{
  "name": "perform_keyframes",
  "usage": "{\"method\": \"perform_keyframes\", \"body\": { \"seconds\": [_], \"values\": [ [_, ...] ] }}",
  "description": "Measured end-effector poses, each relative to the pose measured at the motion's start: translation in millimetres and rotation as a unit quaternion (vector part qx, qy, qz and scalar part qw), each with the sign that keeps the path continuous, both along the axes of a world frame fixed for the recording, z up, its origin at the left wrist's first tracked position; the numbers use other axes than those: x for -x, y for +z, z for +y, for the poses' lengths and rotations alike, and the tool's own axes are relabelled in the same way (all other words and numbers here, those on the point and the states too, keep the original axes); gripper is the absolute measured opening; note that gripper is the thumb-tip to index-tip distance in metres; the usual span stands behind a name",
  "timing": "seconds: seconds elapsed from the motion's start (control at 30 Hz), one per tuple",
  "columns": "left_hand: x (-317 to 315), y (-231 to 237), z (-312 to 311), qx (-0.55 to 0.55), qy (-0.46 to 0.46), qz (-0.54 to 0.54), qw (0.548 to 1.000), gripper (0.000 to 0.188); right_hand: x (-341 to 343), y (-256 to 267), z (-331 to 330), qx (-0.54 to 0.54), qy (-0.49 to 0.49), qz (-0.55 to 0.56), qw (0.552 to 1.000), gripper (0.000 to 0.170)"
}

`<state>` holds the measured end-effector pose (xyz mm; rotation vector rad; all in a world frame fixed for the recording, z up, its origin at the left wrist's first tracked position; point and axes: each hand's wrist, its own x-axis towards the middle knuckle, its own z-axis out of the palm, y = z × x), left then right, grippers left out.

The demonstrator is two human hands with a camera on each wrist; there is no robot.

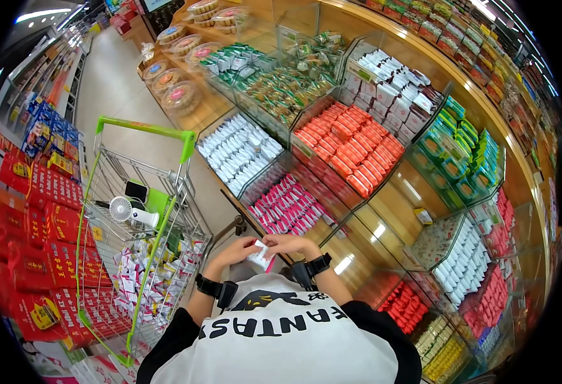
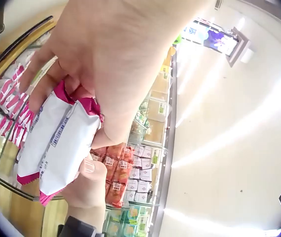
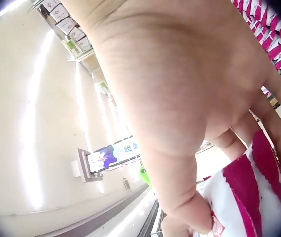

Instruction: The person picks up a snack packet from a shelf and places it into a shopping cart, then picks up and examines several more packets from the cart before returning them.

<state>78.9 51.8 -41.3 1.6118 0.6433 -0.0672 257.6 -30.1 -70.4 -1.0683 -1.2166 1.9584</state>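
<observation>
In front of the chest, two white packets with magenta ends (image 1: 260,256) lie between both hands. My left hand (image 1: 235,252) grips the packets (image 2: 64,140) at their upper ends, its palm (image 2: 111,54) filling the top of the left wrist view. From the other side my right hand (image 1: 292,244) holds them, its thumb (image 2: 90,170) against the lower packet. In the right wrist view the right thumb presses a packet (image 3: 239,195) and the fingers curl behind it. Part of the left hand (image 3: 176,227) shows at the bottom edge.
A shopping cart (image 1: 188,146) with many small packets, a white fan (image 1: 122,208) and a phone (image 1: 136,191) stands at the left. Clear display bins hold white packets (image 1: 239,150), magenta-and-white packets (image 1: 290,208) and orange packets (image 1: 351,144). Red bags (image 1: 34,269) line the far left.
</observation>
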Motion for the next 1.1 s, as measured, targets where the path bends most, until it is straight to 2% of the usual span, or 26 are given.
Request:
{"method": "perform_keyframes", "body": {
  "seconds": [0.1,0.23,0.3,0.43,0.53,0.6,0.67,0.83,0.9,1.0,1.03,1.1],
  "values": [
    [-1.3,3.7,5.9,0.027,0.002,-0.006,1.000,0.024,-0.5,3.8,5.9,-0.003,-0.007,0.017,1.000,0.034],
    [15.9,9.9,18.5,0.004,0.010,-0.009,1.000,0.024,13.5,17.7,23.1,-0.004,0.016,0.032,0.999,0.034],
    [33.7,3.7,26.6,0.010,0.019,-0.020,1.000,0.023,25.8,25.5,37.4,-0.001,0.061,0.005,0.998,0.036],
    [73.0,21.6,32.8,0.010,0.080,-0.028,0.996,0.021,63.8,19.1,62.3,-0.039,0.081,0.012,0.996,0.041],
    [103.0,30.5,36.4,0.028,0.106,-0.044,0.993,0.021,87.9,31.7,82.1,-0.068,0.146,-0.013,0.987,0.033],
    [120.0,48.7,37.3,0.047,0.147,-0.030,0.988,0.021,104.0,49.9,91.4,-0.089,0.173,-0.033,0.980,0.035],
    [140.3,45.7,42.6,0.038,0.143,-0.043,0.988,0.021,119.2,66.1,99.9,-0.094,0.197,-0.072,0.973,0.037],
    [180.2,40.8,57.6,0.062,0.176,-0.093,0.978,0.019,156.7,80.9,121.3,-0.106,0.212,-0.075,0.969,0.040],
    [206.3,34.9,69.1,0.060,0.148,-0.127,0.979,0.022,180.3,80.6,134.5,-0.086,0.223,-0.047,0.970,0.042],
    [229.9,62.1,71.5,0.057,0.169,-0.107,0.978,0.022,204.7,97.6,148.4,-0.072,0.255,-0.063,0.962,0.042],
    [238.3,59.3,72.9,0.061,0.166,-0.134,0.975,0.021,212.7,100.9,152.3,-0.076,0.263,-0.062,0.960,0.042],
    [255.5,64.6,73.0,0.040,0.187,-0.132,0.973,0.020,231.4,84.1,158.3,-0.108,0.267,-0.049,0.956,0.041]
  ]
}}
